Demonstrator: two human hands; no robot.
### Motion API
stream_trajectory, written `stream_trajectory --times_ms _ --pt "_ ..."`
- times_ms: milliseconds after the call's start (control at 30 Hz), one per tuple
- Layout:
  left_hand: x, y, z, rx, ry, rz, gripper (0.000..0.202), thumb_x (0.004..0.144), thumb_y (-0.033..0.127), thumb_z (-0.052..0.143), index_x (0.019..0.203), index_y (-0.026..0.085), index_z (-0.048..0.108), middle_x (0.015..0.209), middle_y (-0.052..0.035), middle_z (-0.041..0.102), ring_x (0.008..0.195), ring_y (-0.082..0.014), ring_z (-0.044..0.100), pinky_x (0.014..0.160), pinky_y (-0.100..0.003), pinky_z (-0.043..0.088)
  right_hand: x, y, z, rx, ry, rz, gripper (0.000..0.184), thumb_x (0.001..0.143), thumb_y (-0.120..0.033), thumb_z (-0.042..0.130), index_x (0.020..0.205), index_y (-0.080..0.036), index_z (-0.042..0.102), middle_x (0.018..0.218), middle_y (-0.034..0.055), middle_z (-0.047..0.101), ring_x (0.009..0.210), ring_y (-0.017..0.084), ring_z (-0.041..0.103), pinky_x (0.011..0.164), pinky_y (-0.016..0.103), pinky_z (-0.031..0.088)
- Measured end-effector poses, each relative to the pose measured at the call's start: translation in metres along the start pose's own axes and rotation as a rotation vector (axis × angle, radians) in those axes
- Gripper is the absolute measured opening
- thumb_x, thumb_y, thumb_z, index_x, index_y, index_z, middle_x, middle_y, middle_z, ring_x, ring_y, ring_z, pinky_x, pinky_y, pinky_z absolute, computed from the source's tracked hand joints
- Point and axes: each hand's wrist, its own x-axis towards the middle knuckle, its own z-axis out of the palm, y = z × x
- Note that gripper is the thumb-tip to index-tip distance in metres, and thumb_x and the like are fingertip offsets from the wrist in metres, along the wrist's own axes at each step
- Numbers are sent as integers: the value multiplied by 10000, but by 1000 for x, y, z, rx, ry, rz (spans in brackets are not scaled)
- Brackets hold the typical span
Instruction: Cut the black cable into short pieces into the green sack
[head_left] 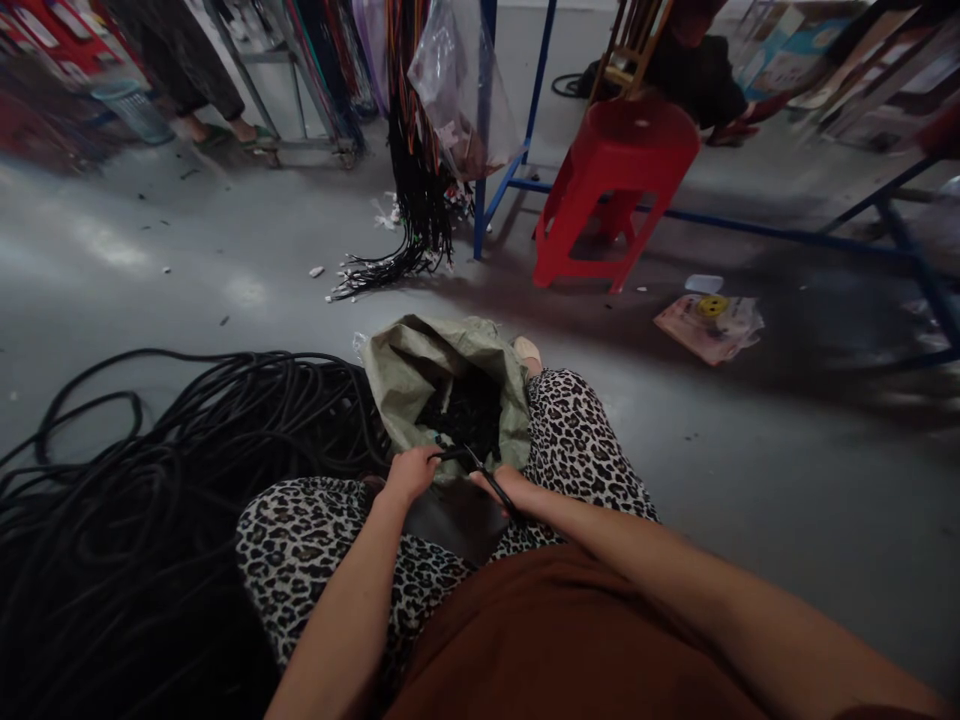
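Over the near rim of a greenish woven sack (pixel 390 385), my left hand (pixel 412 473) is closed on a short stretch of black cord (pixel 450 453). My right hand (pixel 514 486) grips black-handled scissors (pixel 493 484), whose blades point up and left at the cord. Whether the blades touch or only cross it I cannot tell. The sack stands with its mouth gaping between my knees, and dark pieces (pixel 472 405) lie inside it. A large heap of black cord (pixel 172 450) spreads on the floor to my left.
A red plastic stool (pixel 622 180) stands ahead beside a blue metal frame (pixel 487 130). Bundled black cords (pixel 420 190) and a clear plastic bag (pixel 465 90) hang there. An orange-and-clear packet (pixel 709 325) lies on the floor at right. Other people are partly visible at the back.
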Motion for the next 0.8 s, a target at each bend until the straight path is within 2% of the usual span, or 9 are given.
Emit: stream_trajectory --times_ms 200,400,567,800 --pt "-1 1 -1 22 -30 -24 326 869 315 457 1139 277 636 1111 -43 670 1060 -205 595 893 -297 421 0 1 1 8 -6 19 408 842 -496 530 637 -145 557 456 14 489 333 122 473 343 232 407" --pt "2 -2 1 -49 24 -39 324 871 319 465 1143 266 633 1125 -41 666 1050 -196 598 894 -288 428 11 8 2 95 35 33 484 822 -585 519 601 -154 520 437 8 476 326 117 470 325 219 395" --pt "6 -4 2 -144 91 -48 323 874 308 464 1139 241 636 1126 -39 667 1047 -181 601 895 -266 432 11 5 3 269 -53 49 504 832 -630 473 696 -147 522 421 -26 464 315 94 460 326 186 408" --pt "7 -3 3 -219 106 -45 317 872 303 470 1124 228 646 1106 -43 675 1039 -175 604 897 -262 441 -2 -7 1 272 -112 47 494 878 -580 446 693 -126 507 423 -18 478 298 91 467 298 165 371"
